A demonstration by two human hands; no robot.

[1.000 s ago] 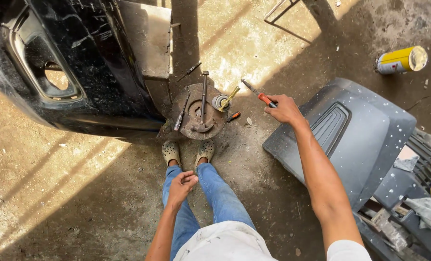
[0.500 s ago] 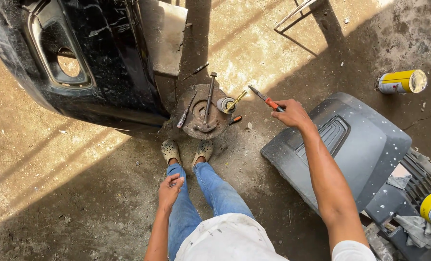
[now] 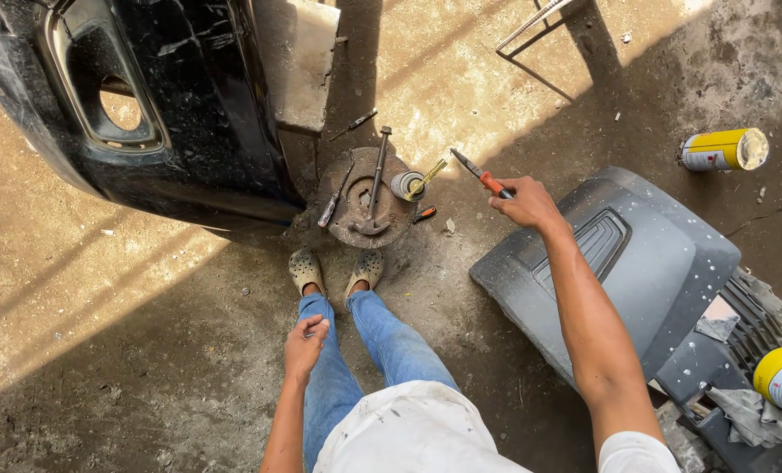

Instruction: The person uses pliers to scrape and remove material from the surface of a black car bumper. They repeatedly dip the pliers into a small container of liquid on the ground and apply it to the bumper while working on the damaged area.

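two hands in view, person seated on dirt floor (image 3: 145, 350), legs out toward a rusty disc (image 3: 356, 197). right hand (image 3: 527, 203) closed round a screwdriver (image 3: 483, 175) with orange grip, held in the air just right of the disc, tip pointing up-left toward a small tin (image 3: 406, 186) on the disc edge. left hand (image 3: 306, 346) loosely curled, resting by the left knee, holding nothing i can make out. on the disc lie a hammer (image 3: 376, 180) and a second long tool (image 3: 335, 200), both untouched. a yellow-handled tool (image 3: 429, 173) sticks out of the tin. black bumper (image 3: 145, 114) sits upper left, grey panel (image 3: 636, 263) under the right forearm, yellow can (image 3: 724, 149) well apart on the right. progress as judged: early, tool is picked and in hand, but it contacts nothing; no part shows fresh work, tin and disc tools lie undisturbed. actual working of any part looks not yet started
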